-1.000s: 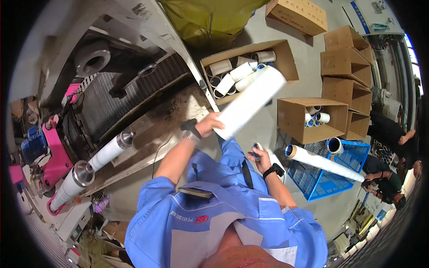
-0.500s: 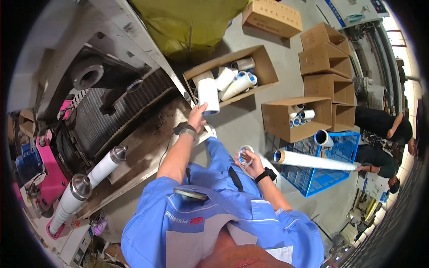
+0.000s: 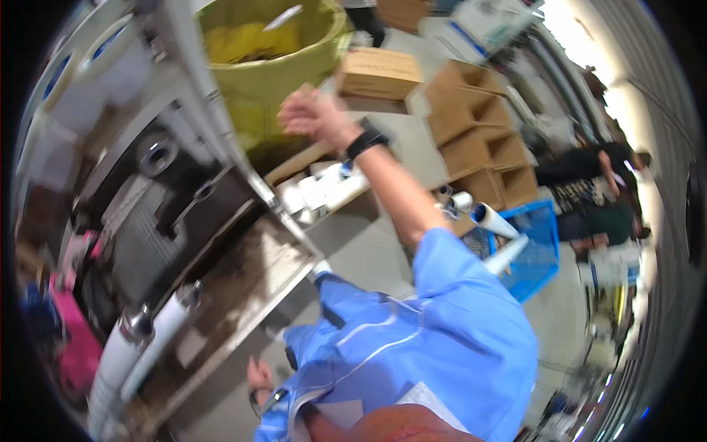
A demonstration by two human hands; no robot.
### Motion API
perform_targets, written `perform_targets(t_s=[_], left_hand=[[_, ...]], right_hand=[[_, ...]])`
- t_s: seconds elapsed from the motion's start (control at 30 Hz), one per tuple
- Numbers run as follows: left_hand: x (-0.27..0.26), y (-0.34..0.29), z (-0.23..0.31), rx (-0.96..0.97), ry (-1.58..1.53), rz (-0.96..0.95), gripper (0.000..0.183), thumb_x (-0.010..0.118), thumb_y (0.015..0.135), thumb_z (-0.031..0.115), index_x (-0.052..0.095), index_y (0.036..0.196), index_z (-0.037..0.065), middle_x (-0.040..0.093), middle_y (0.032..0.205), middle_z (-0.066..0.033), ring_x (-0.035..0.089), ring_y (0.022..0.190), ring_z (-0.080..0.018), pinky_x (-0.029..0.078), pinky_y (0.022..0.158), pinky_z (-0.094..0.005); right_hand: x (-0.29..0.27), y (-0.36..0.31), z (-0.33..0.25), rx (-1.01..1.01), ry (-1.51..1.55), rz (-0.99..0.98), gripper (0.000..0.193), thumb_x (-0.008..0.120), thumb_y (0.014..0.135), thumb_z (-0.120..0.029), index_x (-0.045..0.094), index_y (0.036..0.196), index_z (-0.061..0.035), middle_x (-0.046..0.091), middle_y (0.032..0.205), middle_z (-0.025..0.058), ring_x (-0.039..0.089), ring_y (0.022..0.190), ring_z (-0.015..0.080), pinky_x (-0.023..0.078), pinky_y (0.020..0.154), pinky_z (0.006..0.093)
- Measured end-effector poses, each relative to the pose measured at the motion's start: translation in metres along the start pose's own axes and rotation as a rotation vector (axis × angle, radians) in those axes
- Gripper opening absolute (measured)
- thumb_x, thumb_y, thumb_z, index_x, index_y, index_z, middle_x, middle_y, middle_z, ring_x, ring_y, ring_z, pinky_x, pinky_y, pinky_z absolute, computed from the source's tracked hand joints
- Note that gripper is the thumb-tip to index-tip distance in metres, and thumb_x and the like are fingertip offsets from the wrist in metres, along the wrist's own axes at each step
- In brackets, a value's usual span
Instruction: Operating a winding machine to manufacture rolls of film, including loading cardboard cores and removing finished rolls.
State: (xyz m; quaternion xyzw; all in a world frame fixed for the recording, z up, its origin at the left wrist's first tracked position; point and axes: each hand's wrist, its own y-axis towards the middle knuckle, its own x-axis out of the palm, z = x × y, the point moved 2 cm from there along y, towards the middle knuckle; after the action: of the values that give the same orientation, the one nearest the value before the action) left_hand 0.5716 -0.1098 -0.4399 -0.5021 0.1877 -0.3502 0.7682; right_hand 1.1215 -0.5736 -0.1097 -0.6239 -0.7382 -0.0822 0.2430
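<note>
My right hand is stretched far out over the carton's far side, beside the large yellow-green bin. Its fingers are blurred and loosely bent, and no object shows in them. A small white piece appears over the bin's opening; whether it is in the air or lying inside, I cannot tell. Partly hidden by my right forearm, the cardboard carton holds several white rolls. My left hand hangs low by my side near the machine's edge, fingers loosely apart and holding nothing visible.
A machine with a metal ledge and two white rollers stands on the left. A closed carton, stacked open cartons and a blue crate with large rolls lie beyond. Two people work at far right.
My right hand has swung up and left towards the bin; the white ring it held is no longer in it. My left hand has left the roll at the carton and dropped low. The view has turned.
</note>
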Motion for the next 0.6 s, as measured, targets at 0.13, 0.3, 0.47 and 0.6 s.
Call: perform_targets(t_s=[0.13, 0.3, 0.47, 0.6], left_hand=[[-0.159, -0.021, -0.048, -0.164, 0.201, 0.128, 0.030, 0.054, 0.097, 0.032, 0.050, 0.073, 0.015, 0.046, 0.064, 0.0004, 0.042, 0.052, -0.0101, 0.036, 0.047, -0.0265], [-0.251, -0.050, -0.055, -0.183, 0.235, 0.150, 0.027, 0.053, 0.097, 0.033, 0.053, 0.080, 0.013, 0.051, 0.073, -0.0014, 0.047, 0.063, -0.0127, 0.041, 0.056, -0.0297], [-0.345, -0.036, -0.019, -0.085, 0.230, 0.101, 0.026, 0.051, 0.098, 0.035, 0.056, 0.087, 0.011, 0.057, 0.083, -0.0032, 0.053, 0.074, -0.0153, 0.045, 0.065, -0.0329], [-0.450, -0.041, -0.002, 0.024, 0.122, 0.131, 0.028, 0.050, 0.098, 0.036, 0.059, 0.092, 0.010, 0.062, 0.090, -0.0047, 0.057, 0.082, -0.0173, 0.048, 0.073, -0.0355]], right_hand=[[0.004, -0.092, 0.214, 0.185, -0.395, -0.215, 0.024, 0.060, 0.093, -0.026, 0.063, 0.095, -0.0025, 0.067, 0.088, 0.0068, 0.061, 0.070, 0.0163, 0.051, 0.065, 0.0288], [0.159, -0.254, 0.346, 0.630, -0.372, -0.159, 0.022, 0.065, 0.089, -0.026, 0.066, 0.087, -0.0037, 0.062, 0.076, 0.0015, 0.058, 0.066, 0.0111, 0.049, 0.058, 0.0271], [0.317, -0.305, 0.398, 0.453, -0.468, -0.376, 0.022, 0.068, 0.088, -0.024, 0.066, 0.089, -0.0022, 0.063, 0.075, 0.0028, 0.061, 0.068, 0.0099, 0.049, 0.058, 0.0273], [0.468, -0.338, 0.392, 0.240, -0.566, -0.591, 0.025, 0.070, 0.086, -0.023, 0.068, 0.095, -0.0005, 0.068, 0.084, 0.0061, 0.065, 0.075, 0.0132, 0.053, 0.066, 0.0293]])
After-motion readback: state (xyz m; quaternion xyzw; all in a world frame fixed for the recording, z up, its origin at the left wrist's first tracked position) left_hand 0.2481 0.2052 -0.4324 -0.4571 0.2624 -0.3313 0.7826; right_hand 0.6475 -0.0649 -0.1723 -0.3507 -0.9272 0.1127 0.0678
